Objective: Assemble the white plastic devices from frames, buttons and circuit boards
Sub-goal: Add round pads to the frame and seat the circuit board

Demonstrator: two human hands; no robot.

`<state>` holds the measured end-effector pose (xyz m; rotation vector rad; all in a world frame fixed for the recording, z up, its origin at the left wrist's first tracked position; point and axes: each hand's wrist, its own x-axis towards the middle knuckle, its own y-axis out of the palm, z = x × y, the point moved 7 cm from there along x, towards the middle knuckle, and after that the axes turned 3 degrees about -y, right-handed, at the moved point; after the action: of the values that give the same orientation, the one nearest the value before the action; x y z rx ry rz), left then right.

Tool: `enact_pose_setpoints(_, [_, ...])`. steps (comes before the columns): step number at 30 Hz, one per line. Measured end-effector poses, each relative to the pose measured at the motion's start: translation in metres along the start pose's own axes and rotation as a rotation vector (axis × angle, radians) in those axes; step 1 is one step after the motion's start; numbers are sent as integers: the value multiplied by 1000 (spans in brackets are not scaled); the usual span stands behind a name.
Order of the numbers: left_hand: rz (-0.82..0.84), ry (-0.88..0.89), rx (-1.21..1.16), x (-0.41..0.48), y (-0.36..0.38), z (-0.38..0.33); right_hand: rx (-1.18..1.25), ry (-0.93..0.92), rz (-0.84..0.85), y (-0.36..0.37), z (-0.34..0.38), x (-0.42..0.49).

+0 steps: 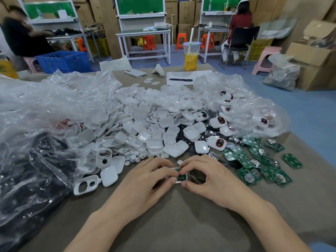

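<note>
Left hand point(156, 174) and right hand point(201, 172) pinching one white frame with green circuit board point(180, 176) seated inside, lower centre on the table point(181, 224), empty frames point(85, 184) at left, loose circuit boards point(258, 168) at right, white shell heap point(149, 120) behind.

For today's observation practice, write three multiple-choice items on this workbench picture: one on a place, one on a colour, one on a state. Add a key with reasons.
1. Where do the loose circuit boards lie?
A. right of the hands
B. left of the hands
C. beside the phone

2. What colour is the drink in the plastic cup?
A. blue
B. yellow-orange
C. clear

3. What are the left hand and right hand doing?
A. resting apart
B. holding the pen
C. together pinching one white piece with a green board in it

Key: 1 A, the green pile sits on the right. 2 B, liquid looks yellow-orange. 3 C, fingers of both meet on it.
</note>
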<state>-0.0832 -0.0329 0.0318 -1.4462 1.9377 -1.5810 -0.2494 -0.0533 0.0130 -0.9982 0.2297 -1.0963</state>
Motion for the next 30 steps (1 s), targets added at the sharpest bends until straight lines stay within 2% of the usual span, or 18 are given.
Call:
enact_pose_setpoints(4, [-92, -33, -36, -5, -11, 2, 10, 5, -2, 0, 1, 0])
enact_pose_setpoints(15, [37, 21, 33, -4, -3, -6, 13, -25, 17, -3, 8, -1])
enact_pose_setpoints(25, [22, -18, -36, -5, -6, -2, 5, -13, 20, 0, 5, -1])
enact_pose_setpoints(30, [84, 20, 7, -5, 0, -3, 3, -13, 33, 0, 5, 1])
